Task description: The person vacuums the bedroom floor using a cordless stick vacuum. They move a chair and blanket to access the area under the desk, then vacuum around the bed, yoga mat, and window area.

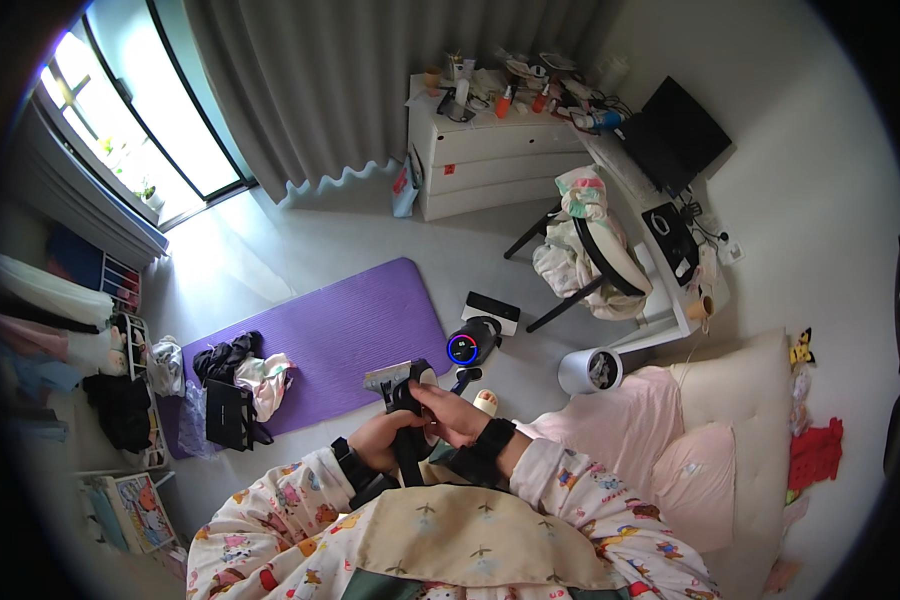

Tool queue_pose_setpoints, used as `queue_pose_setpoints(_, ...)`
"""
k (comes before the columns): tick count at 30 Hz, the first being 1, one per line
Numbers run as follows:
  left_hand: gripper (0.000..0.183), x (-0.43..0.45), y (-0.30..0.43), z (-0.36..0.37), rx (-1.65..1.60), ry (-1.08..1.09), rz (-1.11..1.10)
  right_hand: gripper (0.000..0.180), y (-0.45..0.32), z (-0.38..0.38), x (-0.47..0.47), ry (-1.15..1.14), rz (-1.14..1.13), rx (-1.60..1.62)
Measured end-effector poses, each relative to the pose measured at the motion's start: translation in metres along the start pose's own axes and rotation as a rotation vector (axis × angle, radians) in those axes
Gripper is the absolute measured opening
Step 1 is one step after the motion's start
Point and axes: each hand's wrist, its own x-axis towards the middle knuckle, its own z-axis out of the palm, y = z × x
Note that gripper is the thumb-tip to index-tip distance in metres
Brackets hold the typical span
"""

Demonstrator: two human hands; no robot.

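Note:
In front of my apron, both hands grip a black handheld tool [401, 390] with a wide, flat, silver-grey head pointing left. My left hand [381, 441] closes around its lower part, thumb on the body. From the other side, my right hand [450, 414] holds it with the thumb on top. The fingers hide much of the tool, and its exact kind is unclear. Just beyond my hands stands an upright floor cleaner [474, 341] with a lit round display ringed in blue and red. Its black and white floor head [490, 311] rests on the grey floor.
A purple mat [345, 322] carries clothes [262, 379] and a black paper bag [229, 415]. To the right are a white bin [576, 371], a clothes-laden chair [592, 262] and a bed with pink bedding [615, 416]. A cluttered white dresser [495, 161] stands ahead; shelving [146, 390] lines the left.

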Motion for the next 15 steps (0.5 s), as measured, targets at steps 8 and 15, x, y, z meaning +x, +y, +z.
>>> queue_pose_setpoints(8,0.056,-0.007,0.006,0.064,0.072,-0.186,0.263,0.030,-0.048,-0.082,-0.049,0.070,-0.028,0.054)
queue_pose_setpoints(15,0.044,0.022,-0.021,0.040,-0.393,0.347,0.750,0.027,-0.093,-0.181,-0.100,0.141,-0.054,-0.151)
